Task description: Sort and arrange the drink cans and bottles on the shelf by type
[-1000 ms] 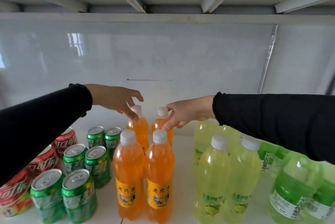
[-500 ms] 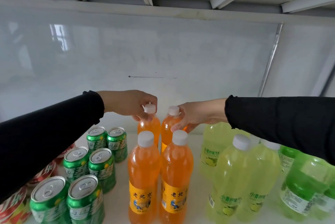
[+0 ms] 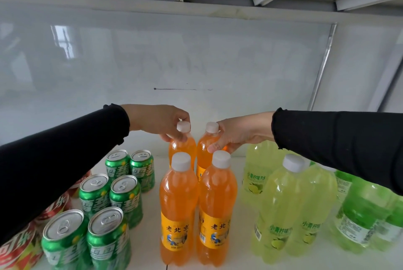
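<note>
Both hands on the two rear orange bottles. Left hand [image 3: 161,121] pinches the neck of the rear-left orange bottle [image 3: 182,146] just under its white cap, fingers curled around it. Right hand [image 3: 234,136] wraps the neck and shoulder of the rear-right orange bottle [image 3: 204,149], fingertips pressed on the orange body. Both bottles appear to stand on the shelf [image 3: 152,215], directly behind the front orange pair [image 3: 197,206], close to each other, leaning slightly toward one another at the caps.

Landmark is the front orange pair: green cans [image 3: 109,200] in two columns to its left, red cans [image 3: 21,245] further left under the sleeve, pale lime bottles [image 3: 287,208] to its right, darker green bottles [image 3: 366,215] beyond those.

Step looks like squaring the rear pair into a neat block with the front pair. To do it well: grip low on the neck rather than the cap, slide instead of lift, bring both upright and snug behind the front pair, caps aligned. Risk: the right sleeve hangs just over the lime bottles, so a low elbow could topple one.
</note>
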Action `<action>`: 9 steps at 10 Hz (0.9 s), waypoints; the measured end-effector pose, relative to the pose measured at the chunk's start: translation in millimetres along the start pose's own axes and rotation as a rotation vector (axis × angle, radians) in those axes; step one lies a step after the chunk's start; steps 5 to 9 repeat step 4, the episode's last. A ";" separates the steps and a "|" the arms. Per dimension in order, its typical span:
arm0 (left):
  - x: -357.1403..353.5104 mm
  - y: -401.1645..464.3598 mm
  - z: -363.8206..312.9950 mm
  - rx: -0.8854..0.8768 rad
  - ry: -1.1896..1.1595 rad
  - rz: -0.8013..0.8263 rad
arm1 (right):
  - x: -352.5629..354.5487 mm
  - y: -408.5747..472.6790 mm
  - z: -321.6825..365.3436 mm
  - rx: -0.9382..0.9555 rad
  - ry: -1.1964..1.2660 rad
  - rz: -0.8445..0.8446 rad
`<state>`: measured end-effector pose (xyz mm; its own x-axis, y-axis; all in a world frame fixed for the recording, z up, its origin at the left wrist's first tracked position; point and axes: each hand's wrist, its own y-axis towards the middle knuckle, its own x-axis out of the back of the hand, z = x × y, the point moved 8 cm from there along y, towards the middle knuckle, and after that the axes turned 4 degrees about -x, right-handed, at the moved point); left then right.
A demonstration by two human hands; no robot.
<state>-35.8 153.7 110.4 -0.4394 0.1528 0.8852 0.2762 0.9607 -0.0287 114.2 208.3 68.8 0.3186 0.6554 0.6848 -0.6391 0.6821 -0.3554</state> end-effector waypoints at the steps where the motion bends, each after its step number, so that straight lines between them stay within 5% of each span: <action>1: -0.8 -1.0 -1.5 0.019 0.031 0.012 | -1.7 -2.3 1.0 -0.015 -0.013 0.007; 3: -0.7 -5.8 -6.2 0.002 0.210 -0.005 | 9.8 -13.2 5.0 -0.049 -0.036 -0.039; 9: 5.8 -13.2 -15.9 -0.019 0.230 -0.075 | 19.8 -32.4 11.8 -0.013 -0.090 -0.106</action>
